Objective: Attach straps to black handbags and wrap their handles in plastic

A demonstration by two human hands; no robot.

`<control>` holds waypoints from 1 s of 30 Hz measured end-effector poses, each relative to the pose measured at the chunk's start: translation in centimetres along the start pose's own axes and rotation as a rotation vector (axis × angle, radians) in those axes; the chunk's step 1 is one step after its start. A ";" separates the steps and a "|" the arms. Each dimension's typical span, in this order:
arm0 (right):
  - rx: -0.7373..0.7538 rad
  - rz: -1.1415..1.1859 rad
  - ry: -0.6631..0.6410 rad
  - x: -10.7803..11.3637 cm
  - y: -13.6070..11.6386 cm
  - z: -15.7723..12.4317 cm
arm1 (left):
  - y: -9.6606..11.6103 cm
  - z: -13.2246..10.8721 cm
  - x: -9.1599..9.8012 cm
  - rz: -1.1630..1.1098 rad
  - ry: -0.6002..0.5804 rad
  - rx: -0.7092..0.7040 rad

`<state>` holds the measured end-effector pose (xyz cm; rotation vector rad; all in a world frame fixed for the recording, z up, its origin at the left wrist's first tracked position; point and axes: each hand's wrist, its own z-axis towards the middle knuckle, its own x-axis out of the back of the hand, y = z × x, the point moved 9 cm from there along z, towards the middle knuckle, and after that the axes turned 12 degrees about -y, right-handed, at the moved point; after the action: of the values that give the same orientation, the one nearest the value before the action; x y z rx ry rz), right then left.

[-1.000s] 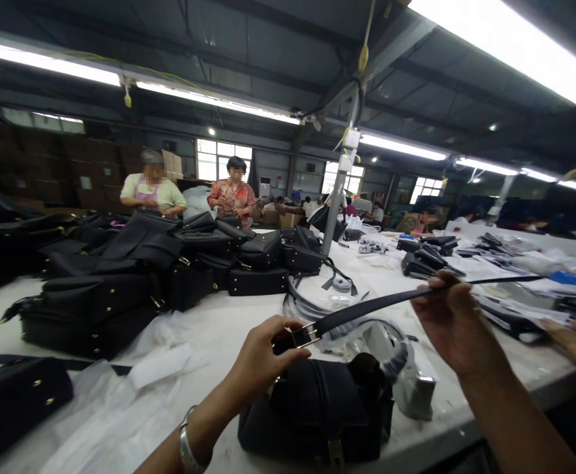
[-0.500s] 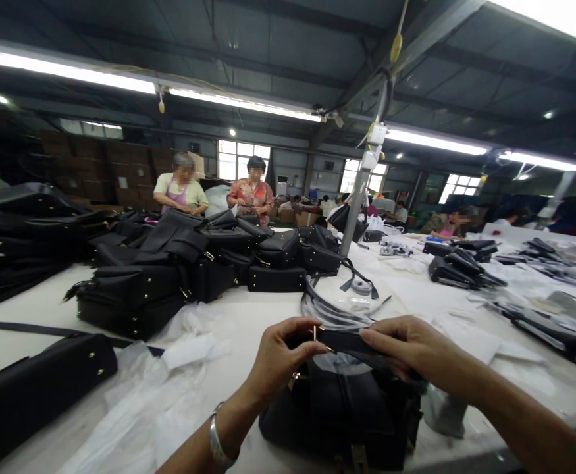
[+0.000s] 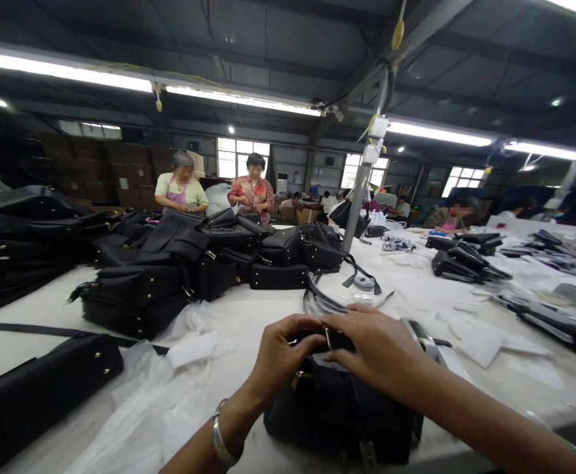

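A black handbag point(image 3: 340, 415) sits on the white table point(image 3: 248, 316) right in front of me. Just above its top, my left hand point(image 3: 282, 355) and my right hand point(image 3: 376, 352) meet, both pinched on a black strap with a gold buckle point(image 3: 334, 338). The buckle shows between my fingertips; most of the strap is hidden under my right hand. A silver bangle point(image 3: 221, 438) circles my left wrist.
A heap of black bags point(image 3: 193, 260) covers the table's left and middle. White wrapping paper point(image 3: 159, 388) lies to my left beside another black bag point(image 3: 35, 392). A metal pole point(image 3: 361, 191) rises from the table. More bags point(image 3: 458, 263) and papers lie right. Two people point(image 3: 218, 191) work at the far side.
My right hand, first stretched out to the right along the taut strap, has slid in to meet my left hand at the buckle. The strap is now bunched between them. My view turned left.
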<state>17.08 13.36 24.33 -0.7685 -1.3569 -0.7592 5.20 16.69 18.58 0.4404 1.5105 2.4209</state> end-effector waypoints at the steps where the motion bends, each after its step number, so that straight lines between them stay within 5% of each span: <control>1: 0.007 -0.011 -0.009 0.0 0.0 0.2 | 0.2 0.0 0.4 0.035 0.016 -0.002; 10: -0.052 -0.023 -0.067 1.0 1.5 1.2 | -3.7 -3.6 9.7 0.032 0.208 0.225; 19: -0.012 0.046 -0.051 0.8 1.4 2.4 | -4.7 -6.3 12.7 -0.111 0.349 0.261; 23: -0.016 0.153 -0.010 1.8 1.5 2.4 | -3.5 -4.9 12.0 -0.482 0.413 0.060; 25: -0.004 0.245 0.004 2.1 1.4 2.5 | -1.9 -3.6 10.3 -0.549 0.307 -0.083; 30: 0.034 0.363 0.018 2.0 1.3 2.6 | -1.5 -1.0 2.8 -0.077 -0.098 0.026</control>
<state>16.85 16.18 26.39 -0.9458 -1.1673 -0.4539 2.30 17.53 17.18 0.4896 1.4909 2.2899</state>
